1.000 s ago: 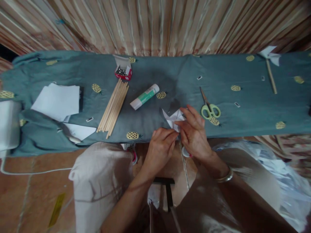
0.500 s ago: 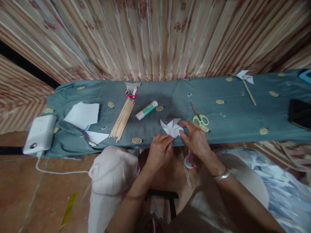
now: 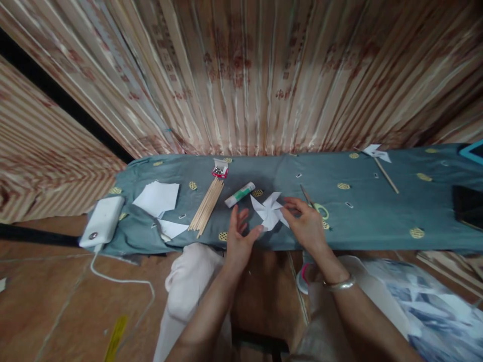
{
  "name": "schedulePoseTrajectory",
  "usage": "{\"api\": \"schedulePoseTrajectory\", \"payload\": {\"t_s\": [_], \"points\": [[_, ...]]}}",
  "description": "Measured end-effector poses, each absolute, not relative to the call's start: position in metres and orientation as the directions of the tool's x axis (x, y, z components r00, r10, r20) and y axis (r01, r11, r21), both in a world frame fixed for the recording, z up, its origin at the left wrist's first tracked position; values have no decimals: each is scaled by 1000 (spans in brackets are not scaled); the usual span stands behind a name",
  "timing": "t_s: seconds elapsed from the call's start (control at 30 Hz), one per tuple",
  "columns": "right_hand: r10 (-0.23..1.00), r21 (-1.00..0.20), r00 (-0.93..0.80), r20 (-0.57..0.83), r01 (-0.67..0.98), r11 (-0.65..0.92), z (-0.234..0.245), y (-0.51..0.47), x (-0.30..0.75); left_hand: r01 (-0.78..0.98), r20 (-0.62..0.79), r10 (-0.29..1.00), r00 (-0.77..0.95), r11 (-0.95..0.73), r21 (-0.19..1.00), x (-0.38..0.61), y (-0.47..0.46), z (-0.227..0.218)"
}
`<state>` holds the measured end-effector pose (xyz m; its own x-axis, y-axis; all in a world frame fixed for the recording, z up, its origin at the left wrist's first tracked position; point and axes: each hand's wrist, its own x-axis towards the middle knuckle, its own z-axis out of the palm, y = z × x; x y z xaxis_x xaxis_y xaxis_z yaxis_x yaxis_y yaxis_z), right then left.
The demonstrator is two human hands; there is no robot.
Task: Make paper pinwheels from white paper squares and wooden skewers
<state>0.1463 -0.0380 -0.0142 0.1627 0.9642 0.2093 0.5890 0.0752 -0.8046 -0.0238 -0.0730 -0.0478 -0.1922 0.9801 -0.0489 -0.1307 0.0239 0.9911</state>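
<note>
A white paper pinwheel [image 3: 268, 211] lies on the teal cloth [image 3: 377, 216] of a narrow table, near its front edge. My right hand [image 3: 307, 226] pinches the pinwheel's right side with thumb and fingers. My left hand [image 3: 240, 238] hovers just left of the pinwheel, fingers spread and holding nothing. A glue stick [image 3: 239, 194] lies just behind the pinwheel. A bundle of wooden sticks [image 3: 207, 210] lies to the left of my left hand.
Green-handled scissors [image 3: 316, 206] lie behind my right hand. A red box of pins [image 3: 220, 170] stands at the back. White paper squares [image 3: 157, 198] and a white device [image 3: 102, 227] sit at the left. A finished pinwheel on a stick [image 3: 380, 162] lies far right, near a dark phone [image 3: 469, 206].
My left hand has let go of the pinwheel and opened, drawing off to the left. The right hand keeps hold of it. My head has lifted, showing more of the curtain.
</note>
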Motion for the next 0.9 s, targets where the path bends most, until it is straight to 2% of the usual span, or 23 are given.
{"api": "schedulePoseTrajectory", "payload": {"t_s": [0.1, 0.2, 0.33, 0.63, 0.73, 0.8, 0.9], "points": [[953, -824, 167, 252, 554, 121, -9, -33, 137, -358, -163, 986, -40, 138, 923, -23, -56, -28], [945, -827, 169, 281, 543, 149, -8, -30, 132, -446, -250, 967, 46, 244, 861, -21, -42, -11], [940, -821, 173, 294, 549, 155, -9, -26, 132, -479, -325, 945, 24, 296, 826, -18, -31, -3], [957, -843, 141, 255, 517, 149, -14, -27, 126, -496, -343, 935, -85, 259, 829, -20, -22, -12], [982, -929, 116, 147, 357, 97, -15, -29, 122, -492, -334, 938, -97, 246, 835, -23, -21, -14], [995, -989, 98, 24, 148, 9, -15, -29, 118, -494, -328, 941, -83, 247, 834, -25, -21, -15], [985, -980, 62, -158, -136, -149, -11, -27, 113, -499, -330, 943, -46, 265, 825, -24, -22, -16]]}}
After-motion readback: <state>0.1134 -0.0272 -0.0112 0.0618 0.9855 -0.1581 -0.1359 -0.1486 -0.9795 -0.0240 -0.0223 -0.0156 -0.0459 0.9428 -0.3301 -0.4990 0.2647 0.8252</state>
